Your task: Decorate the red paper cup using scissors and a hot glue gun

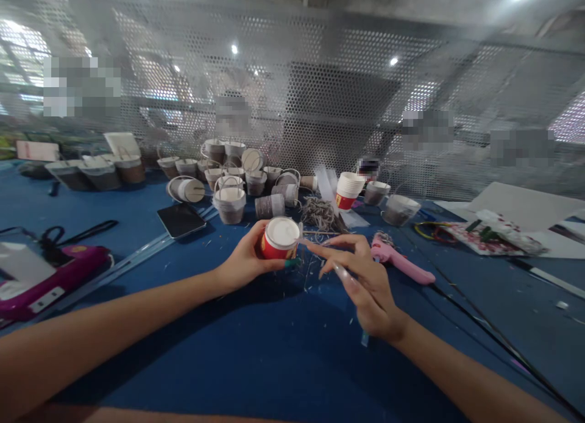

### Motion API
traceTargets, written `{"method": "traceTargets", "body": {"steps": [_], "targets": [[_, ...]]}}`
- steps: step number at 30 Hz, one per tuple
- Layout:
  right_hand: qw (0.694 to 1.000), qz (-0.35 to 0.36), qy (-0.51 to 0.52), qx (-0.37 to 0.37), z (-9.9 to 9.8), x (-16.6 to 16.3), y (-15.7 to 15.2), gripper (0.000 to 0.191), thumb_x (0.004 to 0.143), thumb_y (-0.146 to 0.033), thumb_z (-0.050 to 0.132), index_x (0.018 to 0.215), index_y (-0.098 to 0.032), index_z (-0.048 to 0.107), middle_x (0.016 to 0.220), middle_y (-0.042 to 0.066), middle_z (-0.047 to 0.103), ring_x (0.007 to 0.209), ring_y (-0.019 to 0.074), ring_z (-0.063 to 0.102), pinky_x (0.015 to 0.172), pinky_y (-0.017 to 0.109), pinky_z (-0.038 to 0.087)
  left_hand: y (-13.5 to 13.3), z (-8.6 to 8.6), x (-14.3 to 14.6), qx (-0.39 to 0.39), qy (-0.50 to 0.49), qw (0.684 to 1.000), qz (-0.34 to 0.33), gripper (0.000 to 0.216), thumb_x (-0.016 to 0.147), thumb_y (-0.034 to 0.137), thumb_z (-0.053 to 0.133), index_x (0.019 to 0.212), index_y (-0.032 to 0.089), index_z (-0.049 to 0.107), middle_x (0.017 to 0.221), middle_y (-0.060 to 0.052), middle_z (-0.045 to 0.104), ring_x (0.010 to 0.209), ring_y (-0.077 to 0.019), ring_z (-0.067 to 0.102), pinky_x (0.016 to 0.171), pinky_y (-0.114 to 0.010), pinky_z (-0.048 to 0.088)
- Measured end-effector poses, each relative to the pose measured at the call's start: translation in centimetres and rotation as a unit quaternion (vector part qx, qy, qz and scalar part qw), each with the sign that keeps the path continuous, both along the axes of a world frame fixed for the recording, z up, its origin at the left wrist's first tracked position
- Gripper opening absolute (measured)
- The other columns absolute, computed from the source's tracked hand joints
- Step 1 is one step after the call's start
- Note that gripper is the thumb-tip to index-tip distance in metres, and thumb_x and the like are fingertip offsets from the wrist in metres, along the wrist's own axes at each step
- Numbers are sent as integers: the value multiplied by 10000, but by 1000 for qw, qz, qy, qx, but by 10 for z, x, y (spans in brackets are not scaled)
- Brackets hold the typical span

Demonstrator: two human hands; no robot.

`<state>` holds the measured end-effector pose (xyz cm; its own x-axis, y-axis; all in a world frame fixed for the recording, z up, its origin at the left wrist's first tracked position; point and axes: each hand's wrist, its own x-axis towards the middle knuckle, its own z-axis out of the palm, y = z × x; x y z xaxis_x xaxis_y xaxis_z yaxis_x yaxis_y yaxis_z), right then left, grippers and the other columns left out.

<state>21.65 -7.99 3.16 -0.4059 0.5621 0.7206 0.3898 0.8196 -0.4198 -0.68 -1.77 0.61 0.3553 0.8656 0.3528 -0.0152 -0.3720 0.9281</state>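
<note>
My left hand (249, 258) is wrapped round a red and white paper cup (278, 247), holding it just above the blue table. A round white end of the cup faces up toward me; I cannot tell whether it is the base or the open mouth. To the right of the cup is my right hand (361, 277), fingers apart and stretched toward it. Its index fingertip comes close to the cup's edge, and contact there is unclear. Behind the right hand lies a pink glue gun (404, 263). A tangle of grey-brown cord (319, 213) sits beyond the cup.
Several small cord-wrapped buckets (230, 205) with handles stand or lie at the back. A stack of paper cups (349, 190) is beyond the cord. A phone (181, 220) and a purple power strip (55, 283) lie left. A black cable (489, 336) crosses the right side.
</note>
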Motion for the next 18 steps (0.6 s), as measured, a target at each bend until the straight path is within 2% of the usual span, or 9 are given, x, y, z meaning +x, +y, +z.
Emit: {"method": "traceTargets", "body": {"steps": [6, 9, 13, 18], "targets": [[1000, -1, -18, 13, 2, -2, 0, 433, 898, -172, 372, 1282, -251, 555, 777, 41, 654, 998, 247, 512, 859, 452, 415, 1, 0, 0, -2, -5, 1000, -5, 642, 580, 239, 804, 1132, 197, 478, 1149, -72, 604, 1101, -264, 557, 986, -439, 412], [1000, -3, -1, 13, 2, 0, 1, 397, 905, -171, 369, 1206, -257, 613, 765, 40, 664, 1020, 247, 522, 874, 457, 412, 0, 0, -1, -4, -6, 1000, -3, 625, 590, 246, 799, 1126, 197, 482, 1139, -68, 610, 1095, -261, 560, 983, -438, 415], [1000, -4, 9, 9, 0, 1, 1, 355, 912, -171, 363, 1046, -247, 682, 826, 48, 696, 1002, 246, 541, 858, 452, 422, -1, 1, 0, -19, -9, 1000, -5, 623, 580, 226, 801, 1116, 195, 484, 1133, -62, 616, 1088, -252, 564, 980, -424, 420], [1000, -4, 19, 22, 0, 2, 0, 364, 907, -180, 362, 1131, -242, 642, 917, 60, 699, 1016, 251, 543, 868, 470, 422, -2, 3, 1, -26, -19, 999, -8, 633, 578, 226, 798, 1123, 193, 478, 1138, -65, 615, 1092, -250, 563, 977, -416, 426]]}}
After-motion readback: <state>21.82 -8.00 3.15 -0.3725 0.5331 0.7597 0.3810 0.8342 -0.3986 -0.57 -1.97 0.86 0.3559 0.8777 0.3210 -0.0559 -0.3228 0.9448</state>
